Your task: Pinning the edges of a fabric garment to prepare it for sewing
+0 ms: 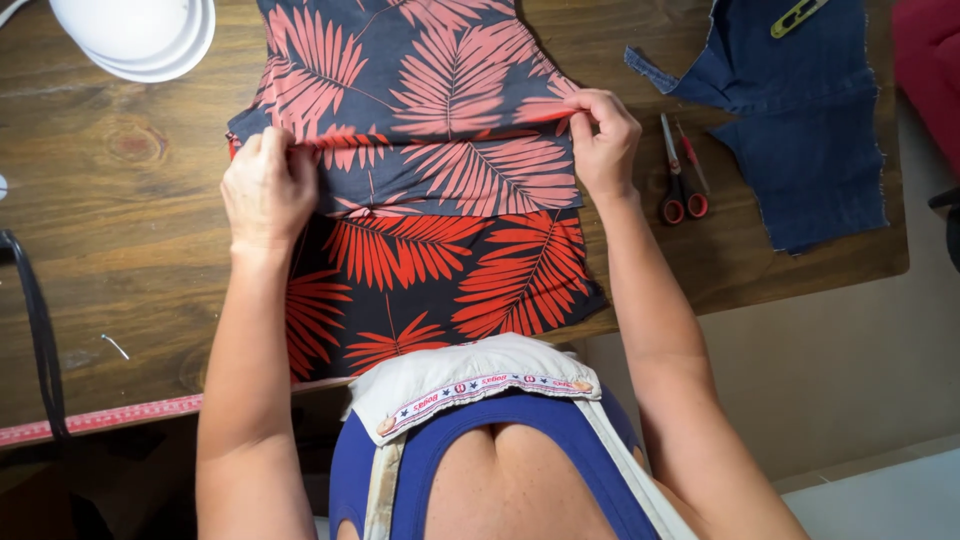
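1. Left hand (pixel 268 188) pinches the folded edge of the leaf-print fabric (pixel 440 170) at centre-left of the frame.
2. Right hand (pixel 603 140) pinches the same edge at centre-right.
3. That fold runs left to right between both hands across the table (pixel 120 250), fabric spreading toward the top.

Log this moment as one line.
left hand: pinching leaf-print fabric | right hand: pinching same fabric | scissors: on table
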